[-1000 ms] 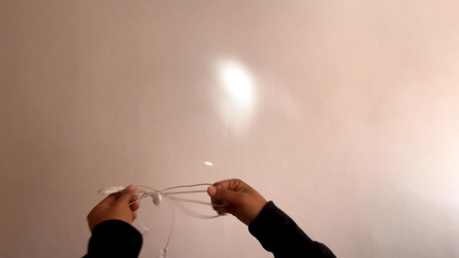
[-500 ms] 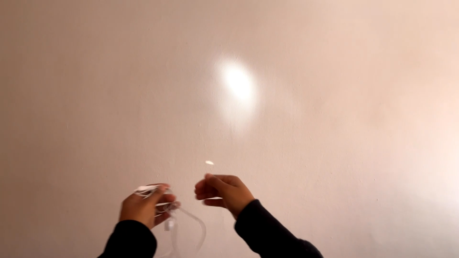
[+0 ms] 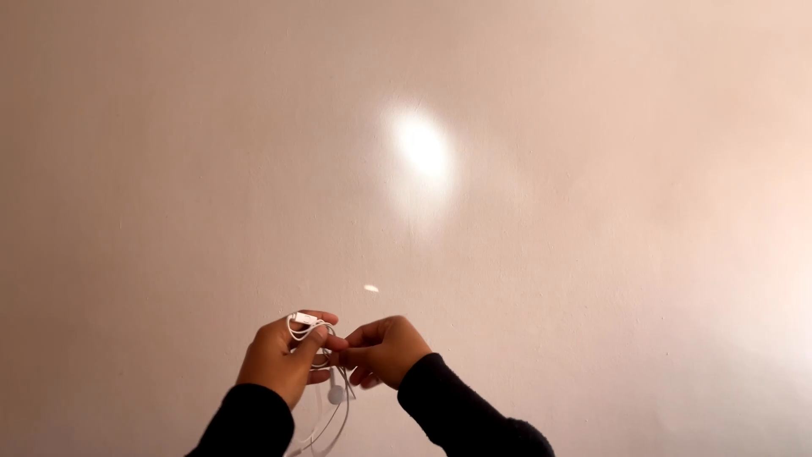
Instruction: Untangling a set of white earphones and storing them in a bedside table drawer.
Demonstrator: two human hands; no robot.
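The left hand [image 3: 279, 355] is closed around a thin white earphone cable with a small inline remote [image 3: 306, 320], gathered in loops over its fingers. The right hand [image 3: 382, 349], touching it, pinches a strand beside the dangling earbud [image 3: 336, 394]. The coiling looks part done, judging by the loose loops hanging below the left hand against the plain pinkish wall [image 3: 541, 169].

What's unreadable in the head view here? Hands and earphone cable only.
- White earphone cable: the part between the left hand and right hand is hidden by fingers.
- Cable's hanging loop: cut off by the bottom edge.
- Earbud: too small for detail.
- Right hand's grip: hidden by curled fingers.
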